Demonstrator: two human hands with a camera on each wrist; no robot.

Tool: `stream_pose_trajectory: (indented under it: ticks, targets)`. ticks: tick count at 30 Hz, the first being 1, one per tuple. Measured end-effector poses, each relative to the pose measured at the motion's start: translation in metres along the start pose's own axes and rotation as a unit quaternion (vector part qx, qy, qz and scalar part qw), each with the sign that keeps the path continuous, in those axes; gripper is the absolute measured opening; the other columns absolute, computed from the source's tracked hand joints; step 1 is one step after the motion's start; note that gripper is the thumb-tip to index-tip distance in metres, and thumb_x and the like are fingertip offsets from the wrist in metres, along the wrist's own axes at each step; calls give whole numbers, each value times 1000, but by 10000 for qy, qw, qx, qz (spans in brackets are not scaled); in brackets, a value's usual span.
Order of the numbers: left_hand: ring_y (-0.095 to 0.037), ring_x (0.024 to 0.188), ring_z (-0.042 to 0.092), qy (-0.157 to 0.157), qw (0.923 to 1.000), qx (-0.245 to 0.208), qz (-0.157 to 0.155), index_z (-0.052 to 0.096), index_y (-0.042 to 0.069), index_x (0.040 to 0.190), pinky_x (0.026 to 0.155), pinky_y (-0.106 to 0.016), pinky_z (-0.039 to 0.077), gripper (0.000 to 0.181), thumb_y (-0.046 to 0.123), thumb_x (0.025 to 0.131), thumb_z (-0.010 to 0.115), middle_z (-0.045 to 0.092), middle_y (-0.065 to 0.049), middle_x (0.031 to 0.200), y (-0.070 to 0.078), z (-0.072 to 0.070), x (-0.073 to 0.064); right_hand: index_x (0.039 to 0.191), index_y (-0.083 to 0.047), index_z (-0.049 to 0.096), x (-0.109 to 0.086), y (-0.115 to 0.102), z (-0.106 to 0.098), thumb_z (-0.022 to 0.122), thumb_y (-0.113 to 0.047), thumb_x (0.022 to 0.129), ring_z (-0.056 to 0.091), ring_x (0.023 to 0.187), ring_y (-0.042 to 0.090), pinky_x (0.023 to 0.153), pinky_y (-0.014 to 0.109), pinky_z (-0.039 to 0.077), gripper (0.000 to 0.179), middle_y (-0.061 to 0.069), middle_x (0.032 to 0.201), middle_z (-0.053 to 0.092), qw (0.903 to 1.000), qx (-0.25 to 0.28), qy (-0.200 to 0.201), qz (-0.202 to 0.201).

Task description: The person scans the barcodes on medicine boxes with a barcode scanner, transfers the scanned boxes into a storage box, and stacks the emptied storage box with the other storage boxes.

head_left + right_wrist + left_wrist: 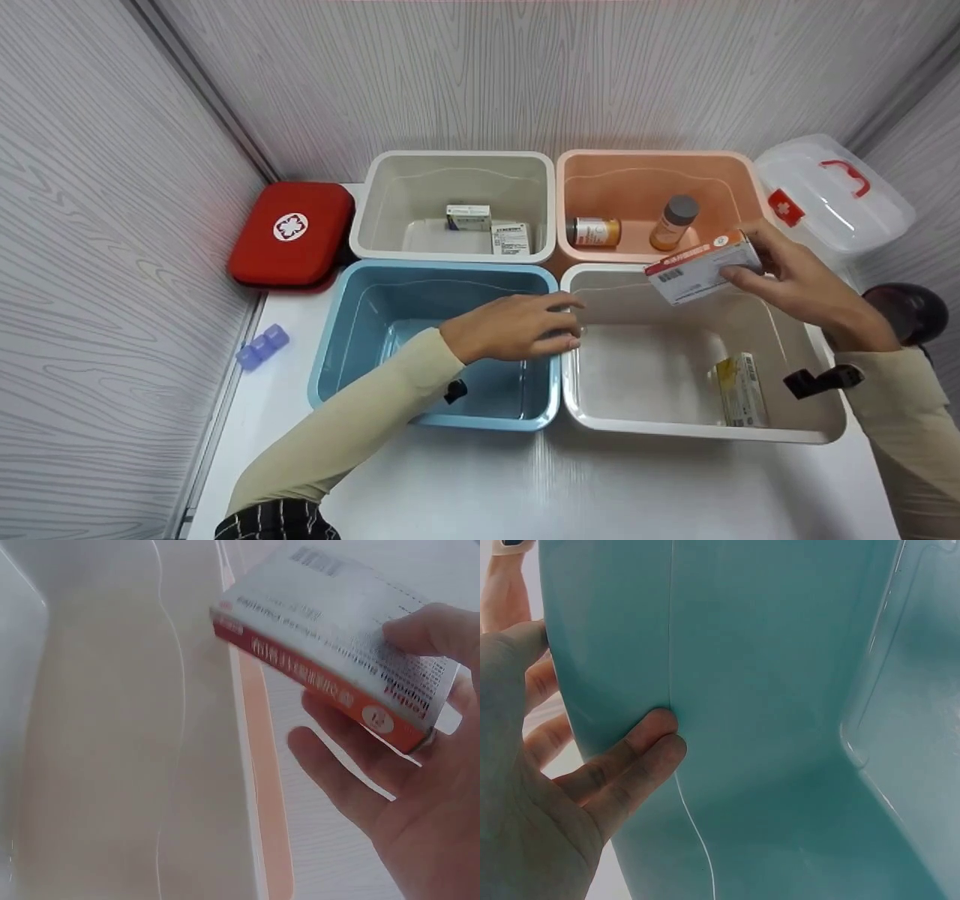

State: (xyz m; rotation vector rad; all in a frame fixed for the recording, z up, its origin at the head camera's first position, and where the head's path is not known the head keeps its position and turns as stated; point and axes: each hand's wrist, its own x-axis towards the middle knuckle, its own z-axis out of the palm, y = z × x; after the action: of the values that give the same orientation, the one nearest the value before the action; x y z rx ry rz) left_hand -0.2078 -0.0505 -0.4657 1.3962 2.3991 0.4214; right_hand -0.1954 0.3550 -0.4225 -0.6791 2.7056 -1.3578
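My right hand (802,277) holds a white medicine box (697,274) with a red-orange side between thumb and fingers, raised over the front right grey bin (637,367). In the right wrist view, "Fenbid" (405,709) shows on that box. My left hand (517,326) rests over the right rim of the blue bin (442,285). In the left wrist view, two fingertips (660,727) touch the bin's inner wall, while other fingers lie beyond the rim. A yellow-and-white box (741,390) leans in the front right bin.
Two small boxes (469,217) lie in the back left bin (457,155). Two orange bottles (596,232) are in the peach bin (652,155). Around the bins are a red first-aid case (292,255), a purple pill case (262,347), a clear-lidded box (832,195) and a dark round object (907,311).
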Motion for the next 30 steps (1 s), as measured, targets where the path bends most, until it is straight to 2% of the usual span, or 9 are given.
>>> stream_pose_trajectory:
  ticks: [5, 9, 12, 17, 20, 23, 26, 28, 30]
  targets:
    - [-25, 149, 56, -14, 10000, 32, -15, 70, 22, 143, 126, -44, 46, 48, 52, 117, 42, 43, -4, 173, 0, -1, 0, 143, 0, 50, -4, 5, -4, 74, 8, 96, 66, 104, 4, 88, 9, 51, 54, -12, 128, 65, 9993, 56, 371, 8]
    - [-25, 149, 56, -4, 10000, 41, -34, 70, 23, 142, 126, -44, 46, 47, 51, 116, 43, 43, -4, 172, 0, -2, 0, 147, -1, 53, -7, 8, -7, 72, 5, 99, 66, 105, 3, 85, 9, 53, 53, -15, 130, 64, 9996, -71, 251, 115]
    - [-25, 149, 56, -14, 10000, 7, -45, 70, 23, 142, 126, -44, 46, 46, 51, 116, 44, 44, -4, 172, 0, -2, 0, 141, -2, 60, -9, 10, -9, 70, -1, 103, 63, 105, 4, 86, 9, 52, 40, -15, 125, 65, 9993, -194, 243, 222]
    - [-25, 148, 57, 25, 10000, -15, 0, 70, 22, 141, 126, -43, 46, 46, 50, 116, 44, 45, -5, 172, 0, 0, 0, 133, 0, 63, -11, 11, -10, 74, -1, 101, 64, 97, 5, 83, 10, 50, 34, -14, 118, 68, 9977, -69, 606, 281]
    - [-25, 147, 58, 90, 10000, -8, 23, 71, 22, 140, 125, -43, 47, 44, 49, 116, 45, 46, -5, 171, -1, 1, 0, 138, -2, 54, -13, 12, -11, 73, 5, 99, 69, 99, 2, 85, 10, 53, 44, -15, 120, 71, 9970, 257, 687, 234]
    - [-25, 147, 58, 100, 9999, -3, 30, 71, 22, 140, 124, -43, 48, 43, 48, 116, 46, 45, -5, 171, -2, 2, 0, 156, -10, 37, -15, 14, -13, 69, 14, 97, 73, 101, 3, 83, 14, 59, 72, -9, 120, 72, 9958, 665, 597, 189]
    - [-26, 148, 57, 73, 10000, -3, 21, 71, 22, 140, 125, -44, 47, 43, 48, 116, 46, 44, -5, 172, -1, 1, 0, 169, -16, 23, -18, 16, -14, 68, 19, 94, 72, 102, 6, 80, 17, 61, 93, -3, 119, 66, 9966, 653, 488, 143]
    - [-26, 149, 57, 56, 10000, 12, 10, 70, 22, 141, 125, -44, 47, 43, 48, 116, 46, 44, -5, 173, -1, 1, 0, 170, -16, 22, -21, 17, -15, 68, 17, 95, 69, 103, 9, 82, 16, 59, 94, -2, 123, 62, 9975, 501, 475, 156]
    - [-26, 149, 56, 42, 10000, 16, -9, 70, 22, 141, 126, -44, 46, 43, 49, 116, 46, 43, -5, 173, -1, 1, 0, 169, -13, 25, -23, 19, -16, 67, 14, 99, 66, 106, 10, 84, 16, 57, 86, -2, 128, 59, 9981, 320, 506, 169]
